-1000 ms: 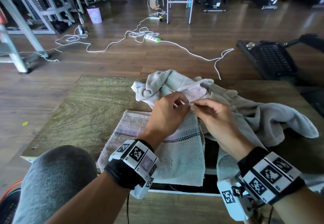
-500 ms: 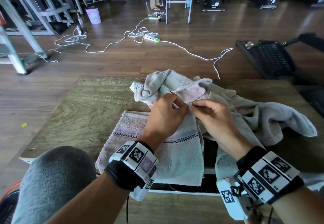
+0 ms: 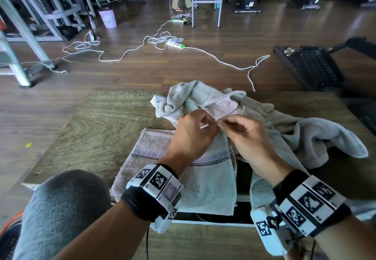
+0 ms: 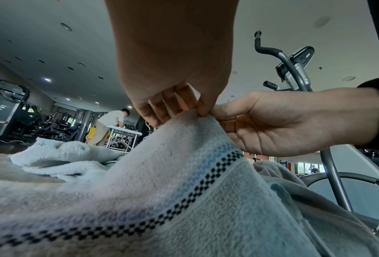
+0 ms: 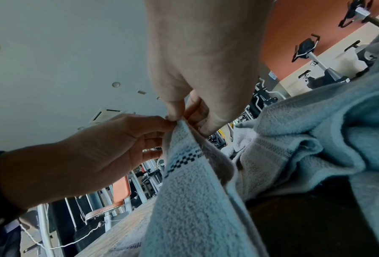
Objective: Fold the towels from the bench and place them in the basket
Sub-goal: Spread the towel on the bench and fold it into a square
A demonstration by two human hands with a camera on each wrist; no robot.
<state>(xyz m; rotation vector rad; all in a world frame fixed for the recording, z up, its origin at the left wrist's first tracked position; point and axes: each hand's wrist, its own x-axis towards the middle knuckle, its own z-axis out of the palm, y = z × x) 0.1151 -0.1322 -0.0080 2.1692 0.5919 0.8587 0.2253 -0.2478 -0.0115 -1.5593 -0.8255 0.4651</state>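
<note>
A pale blue towel (image 3: 205, 182) with a black checkered band (image 4: 197, 191) lies on the wooden bench (image 3: 97, 129) in front of me. Its far corner is lifted into a peak. My left hand (image 3: 205, 123) pinches that corner (image 4: 202, 113), and my right hand (image 3: 223, 125) pinches the same corner (image 5: 179, 121) from the other side. The two hands touch at the fingertips. A second, crumpled pale towel (image 3: 195, 97) lies just behind the hands. A larger grey-blue towel (image 3: 317, 135) sprawls to the right. No basket shows.
A black perforated seat (image 3: 315, 66) stands off the bench's far right corner. White cables and a power strip (image 3: 175, 45) lie on the wood floor beyond. My knee (image 3: 61, 209) is at the lower left. A person stands at the far end of the gym.
Both hands keep their pinch on the towel corner and have barely shifted. The towels lie as before.
</note>
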